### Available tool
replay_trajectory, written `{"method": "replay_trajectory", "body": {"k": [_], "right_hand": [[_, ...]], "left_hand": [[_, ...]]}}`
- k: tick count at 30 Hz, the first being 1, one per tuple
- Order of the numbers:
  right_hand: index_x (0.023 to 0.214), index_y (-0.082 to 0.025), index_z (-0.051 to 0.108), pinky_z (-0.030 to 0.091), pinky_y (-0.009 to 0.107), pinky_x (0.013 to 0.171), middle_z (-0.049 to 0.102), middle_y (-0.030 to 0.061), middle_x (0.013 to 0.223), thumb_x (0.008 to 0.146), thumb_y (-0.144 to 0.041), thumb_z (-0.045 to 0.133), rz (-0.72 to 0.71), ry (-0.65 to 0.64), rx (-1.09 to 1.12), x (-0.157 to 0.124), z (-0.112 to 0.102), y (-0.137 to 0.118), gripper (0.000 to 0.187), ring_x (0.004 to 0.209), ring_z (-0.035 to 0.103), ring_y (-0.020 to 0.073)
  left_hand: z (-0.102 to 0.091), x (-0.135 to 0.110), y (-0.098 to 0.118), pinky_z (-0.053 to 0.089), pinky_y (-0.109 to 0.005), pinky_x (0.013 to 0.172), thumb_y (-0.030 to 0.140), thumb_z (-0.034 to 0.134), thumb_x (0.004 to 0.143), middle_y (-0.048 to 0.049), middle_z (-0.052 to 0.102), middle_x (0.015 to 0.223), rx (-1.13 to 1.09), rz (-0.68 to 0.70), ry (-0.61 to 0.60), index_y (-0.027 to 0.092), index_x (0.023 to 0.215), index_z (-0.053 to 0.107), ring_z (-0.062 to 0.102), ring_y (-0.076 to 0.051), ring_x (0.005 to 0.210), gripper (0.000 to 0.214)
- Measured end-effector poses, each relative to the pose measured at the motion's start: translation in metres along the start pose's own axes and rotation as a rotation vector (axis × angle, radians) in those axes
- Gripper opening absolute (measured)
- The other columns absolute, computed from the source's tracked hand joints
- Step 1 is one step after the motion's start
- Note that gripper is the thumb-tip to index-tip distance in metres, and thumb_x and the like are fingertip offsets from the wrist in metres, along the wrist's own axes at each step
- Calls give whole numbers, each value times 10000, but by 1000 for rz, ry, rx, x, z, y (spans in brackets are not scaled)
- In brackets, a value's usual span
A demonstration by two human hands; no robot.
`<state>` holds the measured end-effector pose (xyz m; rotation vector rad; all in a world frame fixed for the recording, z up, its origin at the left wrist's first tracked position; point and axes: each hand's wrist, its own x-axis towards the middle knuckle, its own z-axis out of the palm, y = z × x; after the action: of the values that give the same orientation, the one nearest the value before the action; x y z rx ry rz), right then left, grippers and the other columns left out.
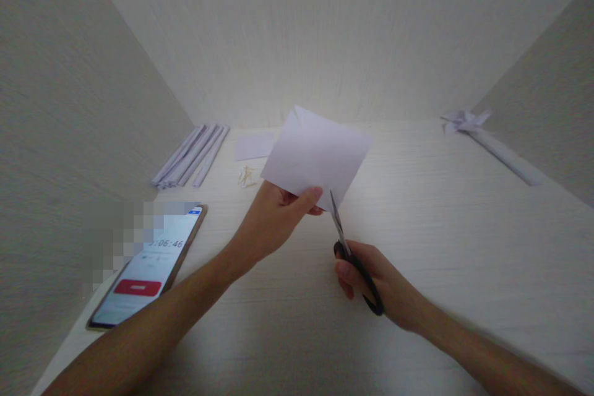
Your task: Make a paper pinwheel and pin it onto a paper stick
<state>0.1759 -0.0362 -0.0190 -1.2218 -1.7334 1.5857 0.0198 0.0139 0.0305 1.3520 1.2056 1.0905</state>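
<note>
A pale square of paper (320, 148) is held up in front of me, one corner pointing down toward the scissors. A slit or crease shows near its top corner. My left hand (278, 213) is closed on its lower edge, thumb in front and fingers behind. In my right hand (371, 275) is a pair of black-handled scissors (340, 226), gripped by the handles. Their blades reach the lower corner of the paper, and the tip overlaps it. Whether the blades have the paper between them I cannot tell.
Several rolled paper tubes (192, 158) lie at the back left. Beside them are a flat paper piece (253, 146) and small sticks or pins (247, 177). A phone (153, 272) showing a timer lies at left. A paper pinwheel on a rolled stick (501, 151) rests at right. Walls enclose the table.
</note>
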Motion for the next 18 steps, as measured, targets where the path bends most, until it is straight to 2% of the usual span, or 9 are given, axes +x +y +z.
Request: {"method": "replay_trajectory", "body": {"k": [18], "right_hand": [[590, -174, 400, 275, 203, 399, 426, -38, 463, 767, -536, 435, 46, 6, 24, 1, 1, 6, 405, 418, 372, 73]], "left_hand": [[-1, 0, 0, 528, -188, 555, 265, 578, 675, -19, 654, 720, 37, 9, -8, 110, 770, 591, 607, -109, 594, 181]]}}
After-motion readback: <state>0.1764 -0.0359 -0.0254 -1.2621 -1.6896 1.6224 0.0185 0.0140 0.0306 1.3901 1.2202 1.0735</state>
